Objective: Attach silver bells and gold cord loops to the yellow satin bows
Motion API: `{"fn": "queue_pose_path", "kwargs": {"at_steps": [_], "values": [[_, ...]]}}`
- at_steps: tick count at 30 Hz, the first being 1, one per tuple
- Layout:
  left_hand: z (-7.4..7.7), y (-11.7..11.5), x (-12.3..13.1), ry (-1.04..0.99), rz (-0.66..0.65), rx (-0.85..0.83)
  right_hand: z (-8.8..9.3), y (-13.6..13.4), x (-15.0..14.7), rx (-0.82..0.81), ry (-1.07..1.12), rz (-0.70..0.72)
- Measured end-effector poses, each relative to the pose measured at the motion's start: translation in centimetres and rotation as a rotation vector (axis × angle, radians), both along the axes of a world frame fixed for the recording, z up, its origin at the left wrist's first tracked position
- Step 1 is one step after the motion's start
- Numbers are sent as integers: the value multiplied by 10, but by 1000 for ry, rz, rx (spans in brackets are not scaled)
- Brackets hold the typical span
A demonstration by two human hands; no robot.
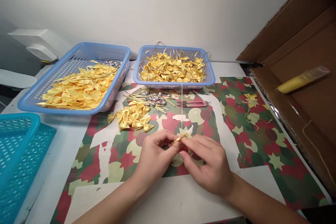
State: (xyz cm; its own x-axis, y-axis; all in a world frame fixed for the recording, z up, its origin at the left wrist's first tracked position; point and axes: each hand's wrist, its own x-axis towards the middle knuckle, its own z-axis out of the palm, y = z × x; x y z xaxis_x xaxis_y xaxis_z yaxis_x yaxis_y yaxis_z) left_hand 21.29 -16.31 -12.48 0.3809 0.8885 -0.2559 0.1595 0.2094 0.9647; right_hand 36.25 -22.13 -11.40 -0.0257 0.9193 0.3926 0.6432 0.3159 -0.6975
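Over the middle of the table, my left hand (160, 152) pinches a yellow ribbon bow (180, 139) between thumb and forefinger. My right hand (207, 162) touches the same bow from the other side with its fingertips; its thumb is apart, and what it grips, if anything, is hidden. A thin yellow thread (182, 108) runs up from the bow toward the far basket. Just beyond my left hand lies a small pile of yellow bows (133, 116). Behind that are silver bells (156, 98) with gold cords. Pink thread snips (193, 104) lie beyond my hands.
A blue basket (76, 112) of yellow bows stands left, and another blue basket (174, 84) holds bows with gold cords at the back. Teal baskets (34, 157) are at far left. A yellow thread spool (296, 80) sticks out from the cardboard (296, 42) on the right.
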Motion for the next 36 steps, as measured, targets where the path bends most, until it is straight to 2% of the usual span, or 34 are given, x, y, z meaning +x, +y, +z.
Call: {"fn": "queue_pose_path", "kwargs": {"at_steps": [4, 9, 11, 13, 15, 18, 22, 26, 31, 36], "values": [[-1, -2, 1, -6, -41, -66, -4, 3, 1, -34, -204, -118], [-1, -4, 5, 41, -65, -14, -7, 9, 0, -35, -244, -233], [-2, -6, 6, 43, -76, 13, -8, 12, 0, -145, -111, -226], [-2, -7, 7, 32, -91, 20, -8, 15, 0, -262, 131, -195], [-3, -6, 7, 5, -96, -3, -7, 17, 1, -301, 370, -153], [0, -1, 7, -54, -62, -72, -4, 18, 5, -228, 576, -76], [5, 12, 4, -105, 19, -122, 5, 16, 16, -99, 705, 27], [8, 23, 1, -140, 74, -103, 21, 14, 30, 11, 802, 112], [9, 27, 1, -166, 77, -62, 47, 13, 45, 137, 783, 122], [12, 26, 5, -187, 58, -32, 69, 11, 47, 184, 749, 124]]}}
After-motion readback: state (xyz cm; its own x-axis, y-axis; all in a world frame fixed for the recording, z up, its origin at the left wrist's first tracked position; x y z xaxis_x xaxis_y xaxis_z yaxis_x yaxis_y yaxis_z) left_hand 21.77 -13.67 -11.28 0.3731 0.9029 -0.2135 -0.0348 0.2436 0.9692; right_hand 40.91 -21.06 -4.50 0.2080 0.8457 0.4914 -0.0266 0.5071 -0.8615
